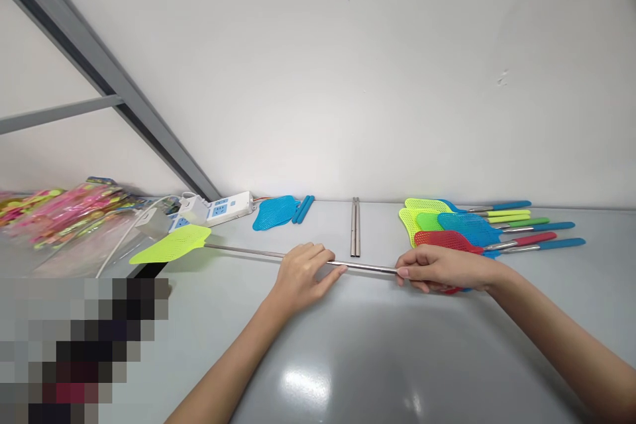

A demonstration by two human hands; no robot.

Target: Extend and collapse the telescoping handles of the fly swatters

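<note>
A fly swatter [171, 245] with a yellow-green mesh head and a thin metal rod lies across the front of me, its head to the left. My left hand [307, 273] is closed around the middle of the rod. At the rod's right end, the fingers of my right hand [427, 266] pinch the metal tip, where no coloured grip shows. Just beyond the rod, two metal tubes [355, 225] lie side by side. Behind my right hand is a pile of fly swatters [464, 228] in yellow, green, blue and red, their handles pointing right.
A blue swatter head [275, 213] and two blue grips [303, 209] lie near the wall. Left of them is a white power strip [228, 207] with plugs and a cable. Plastic-bagged pink and yellow items [82, 209] are heaped at far left. A grey metal frame [106, 73] slants above.
</note>
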